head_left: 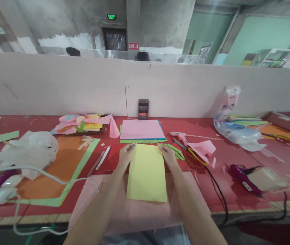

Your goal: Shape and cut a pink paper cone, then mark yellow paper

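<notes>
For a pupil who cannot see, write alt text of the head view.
A person's left hand and right hand hold a yellow sheet at a red table; beyond lies stacked coloured paper, with a glue gun on its right.

A low white partition (185,90) runs across the whole width behind the red-topped surface (206,127), whose front edge shows a pale strip. Beyond it rises a bare grey wall (160,23), patched low down with white paint (65,41) (the upper border is ragged). A dark door (115,40) stands left of a pillar (134,20), under a lit green exit sign (111,16); a red sign (133,46) hangs on the pillar. At right are pale green walls (270,32) and a white rack (275,56).
</notes>
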A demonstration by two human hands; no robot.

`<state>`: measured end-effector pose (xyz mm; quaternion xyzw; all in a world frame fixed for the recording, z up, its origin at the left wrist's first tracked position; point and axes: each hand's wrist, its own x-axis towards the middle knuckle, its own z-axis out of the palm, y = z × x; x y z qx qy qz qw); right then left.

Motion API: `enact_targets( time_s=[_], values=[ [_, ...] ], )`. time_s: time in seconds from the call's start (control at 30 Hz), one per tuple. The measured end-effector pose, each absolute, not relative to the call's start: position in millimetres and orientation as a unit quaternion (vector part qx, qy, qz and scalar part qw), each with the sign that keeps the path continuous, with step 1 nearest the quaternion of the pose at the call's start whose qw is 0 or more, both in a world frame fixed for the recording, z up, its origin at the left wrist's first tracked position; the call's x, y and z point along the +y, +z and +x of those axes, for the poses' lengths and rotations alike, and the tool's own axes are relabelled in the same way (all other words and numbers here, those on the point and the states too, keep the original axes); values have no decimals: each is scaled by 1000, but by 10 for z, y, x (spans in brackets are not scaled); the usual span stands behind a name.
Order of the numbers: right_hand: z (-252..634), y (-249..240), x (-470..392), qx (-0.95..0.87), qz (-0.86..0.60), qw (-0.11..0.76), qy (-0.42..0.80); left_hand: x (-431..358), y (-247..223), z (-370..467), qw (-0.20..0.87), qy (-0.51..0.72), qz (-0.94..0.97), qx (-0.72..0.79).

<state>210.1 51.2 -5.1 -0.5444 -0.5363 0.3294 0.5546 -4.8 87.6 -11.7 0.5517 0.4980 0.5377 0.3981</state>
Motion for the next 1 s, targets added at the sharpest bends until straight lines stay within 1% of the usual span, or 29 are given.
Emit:
enact_targets(
  time_s=[0.13,0.3,0.47,0.83,0.9,1.0],
  values=[
    [2073,-1,477,-555,-506,541,380,893,-121,-83,372,540,543,524],
    [2056,-25,499,-596,-536,501,325,901,-113,-110,344,547,543,536],
    [2059,-43,510,-597,-531,504,328,895,-104,-114,335,553,535,544],
    [2014,-67,509,-635,-536,456,318,927,-145,-168,300,557,532,563],
    [2006,-78,516,-641,-548,439,309,939,-169,-179,286,562,531,566],
    [1996,-75,523,-635,-573,428,292,945,-189,-179,294,575,520,560]
  ],
)
